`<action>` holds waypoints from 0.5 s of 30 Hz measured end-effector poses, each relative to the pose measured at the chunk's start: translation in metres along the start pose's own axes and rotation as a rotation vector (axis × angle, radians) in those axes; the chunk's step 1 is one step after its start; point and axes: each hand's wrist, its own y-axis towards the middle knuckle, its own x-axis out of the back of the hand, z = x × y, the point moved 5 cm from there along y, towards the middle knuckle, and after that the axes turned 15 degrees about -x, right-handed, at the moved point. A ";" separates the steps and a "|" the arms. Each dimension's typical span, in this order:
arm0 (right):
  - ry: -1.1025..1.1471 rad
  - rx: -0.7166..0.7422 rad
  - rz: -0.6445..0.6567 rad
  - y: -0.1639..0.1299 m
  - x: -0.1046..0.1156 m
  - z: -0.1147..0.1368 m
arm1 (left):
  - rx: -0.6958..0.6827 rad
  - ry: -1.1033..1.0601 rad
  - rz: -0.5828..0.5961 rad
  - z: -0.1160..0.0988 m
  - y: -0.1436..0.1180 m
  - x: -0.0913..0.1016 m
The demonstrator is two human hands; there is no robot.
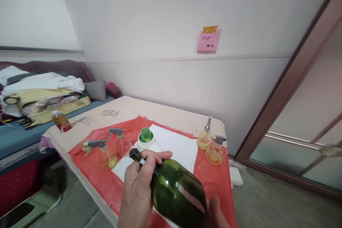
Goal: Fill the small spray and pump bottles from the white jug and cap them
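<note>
A dark green glass bottle (pixel 178 190) is held tilted over the table, its neck towards the upper left. My left hand (pixel 140 181) is closed around the neck, just below the dark mouth. Under the base at the lower right, my right hand (pixel 217 213) cups the bottle, and part of it is hidden. Just behind the neck stands a white tub (pixel 148 146) with a green rim. A green scoop-like piece (pixel 145 134) sits in its opening. The tub's lower part is hidden by my left hand and the bottle.
Clear spray bottles with grey triggers stand at the left (pixel 107 155) and right (pixel 214 153). White paper (pixel 176 142) lies on red plastic sheeting (pixel 93 167) over the table. A bottle of amber liquid (pixel 61 121) leans at the far left, near a bed with piled cloth (pixel 45 82).
</note>
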 end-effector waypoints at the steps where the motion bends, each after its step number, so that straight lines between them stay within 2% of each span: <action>1: 0.023 -0.057 0.040 0.001 -0.004 -0.001 | 0.001 0.018 0.030 0.001 0.001 0.001; 4: 0.172 -0.260 0.213 0.001 -0.017 -0.005 | 0.022 0.048 0.098 0.002 0.002 0.001; 6: 0.255 -0.256 0.263 -0.002 -0.023 0.000 | 0.023 0.056 0.096 0.001 0.001 0.001; 8: 0.205 -0.090 0.185 -0.005 -0.022 0.010 | 0.024 0.056 0.058 0.000 0.000 0.002; 12: -0.134 0.274 -0.101 -0.014 -0.014 0.022 | 0.029 0.020 -0.056 -0.001 -0.005 0.001; 15: -0.273 0.468 -0.177 -0.018 -0.012 0.022 | 0.010 0.040 -0.134 -0.003 -0.007 0.001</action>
